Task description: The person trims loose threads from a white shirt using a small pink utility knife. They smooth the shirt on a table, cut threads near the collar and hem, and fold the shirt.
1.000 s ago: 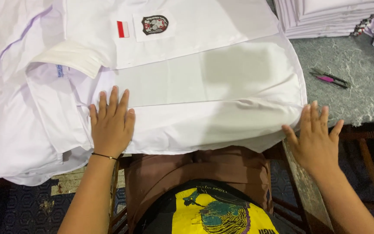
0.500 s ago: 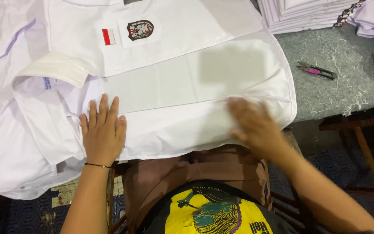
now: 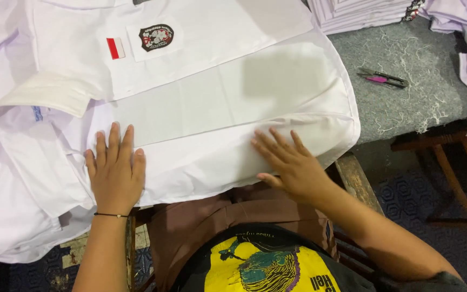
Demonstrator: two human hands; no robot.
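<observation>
I have both hands flat and released, fingers spread, grasping nothing. My left hand [image 3: 115,174] presses palm-down on the near edge of the white shirt [image 3: 217,108], and a thin dark bracelet [image 3: 110,215] sits at that wrist. My right hand [image 3: 286,161] lies palm-down on the same near fold, further right, close to the shirt's rounded corner. The shirt lies folded across the surface [image 3: 406,103], partly hanging over its near edge above my lap. A red-and-white patch [image 3: 115,47] and a dark shield-shaped badge [image 3: 156,37] sit side by side on its upper part. To the right, on the grey covering strewn with loose threads, lie small pink-handled snips [image 3: 382,79], well apart from my hands. A stack of folded white cloth [image 3: 363,12] sits at the far edge.
</observation>
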